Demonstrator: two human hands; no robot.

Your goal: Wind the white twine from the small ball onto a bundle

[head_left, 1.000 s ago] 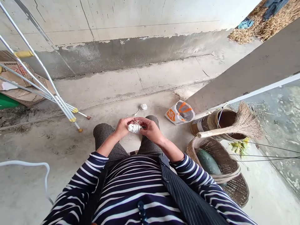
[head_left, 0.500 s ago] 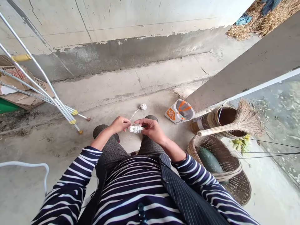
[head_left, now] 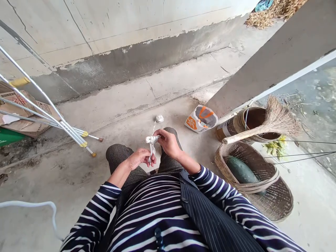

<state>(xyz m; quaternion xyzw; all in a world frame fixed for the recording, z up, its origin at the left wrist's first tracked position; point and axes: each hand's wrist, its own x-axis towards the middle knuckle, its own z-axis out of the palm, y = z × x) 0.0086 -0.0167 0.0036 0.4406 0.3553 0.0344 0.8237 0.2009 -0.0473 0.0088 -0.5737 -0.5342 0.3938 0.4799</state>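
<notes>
My right hand (head_left: 170,143) is closed on the end of a small bundle wound with white cord (head_left: 151,139), held over my lap between the knees. Closer to my body, my left hand (head_left: 140,158) pinches a loop of the white cord (head_left: 151,150) that hangs from the bundle. A ball of white cord (head_left: 159,118) lies on the floor just past my knees, and a thin strand runs from it to the bundle. Whatever core is inside the winding cannot be seen.
To the right stand a white and orange bag (head_left: 201,119), a bucket (head_left: 243,122) with a straw broom (head_left: 278,120) across it, and a wicker basket (head_left: 285,203) holding a dark green gourd (head_left: 241,169). Metal crutches (head_left: 57,119) and cardboard boxes (head_left: 39,127) are on the left.
My left hand has moved from the bundle's far side down toward my body, drawing cord with it. My right hand still holds the bundle, slightly higher. The view has shifted a little.
</notes>
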